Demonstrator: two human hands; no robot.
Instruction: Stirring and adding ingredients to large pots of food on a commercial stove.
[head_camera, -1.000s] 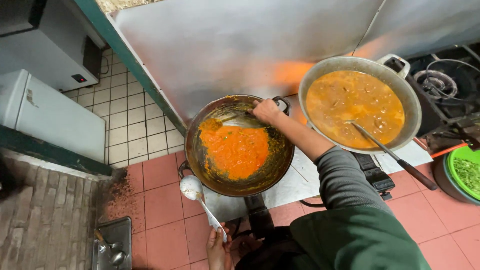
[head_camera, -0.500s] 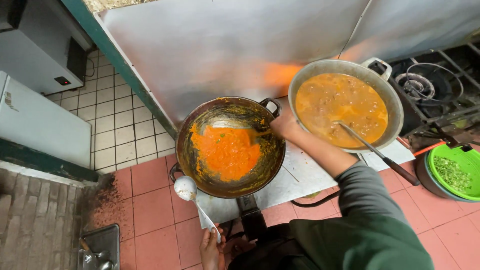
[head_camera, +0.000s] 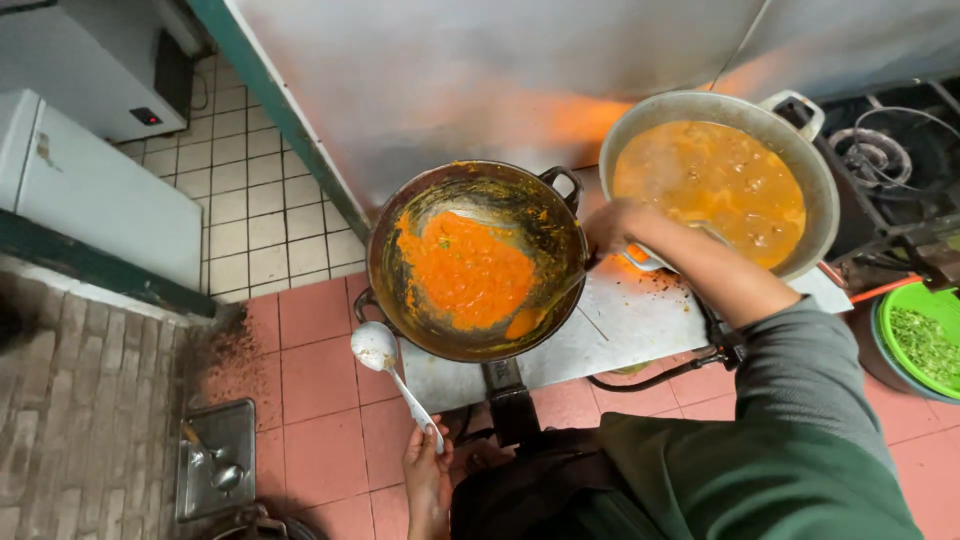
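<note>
A dark wok (head_camera: 478, 262) with orange sauce spread over its bottom sits on a white counter (head_camera: 620, 325). To its right stands a large grey pot (head_camera: 712, 180) of orange-brown curry. My right hand (head_camera: 612, 226), in a green sleeve, is between the wok's rim and the pot. It grips a small pale utensil (head_camera: 647, 259) smeared with orange sauce. My left hand (head_camera: 427, 478) is low by my body and holds the handle of a metal ladle (head_camera: 376, 346), whose bowl hangs beside the wok's near edge.
A steel splashback (head_camera: 470, 80) rises behind the wok. A gas burner (head_camera: 875, 155) is at the far right, with a green bowl of chopped herbs (head_camera: 925, 340) below it. A steel tray with spoons (head_camera: 212, 460) lies on the red tile floor, and white appliances (head_camera: 90, 190) stand at left.
My right hand has left the wok's far rim and moved right, to the gap between wok and pot. The left hand still holds the ladle beside the wok.
</note>
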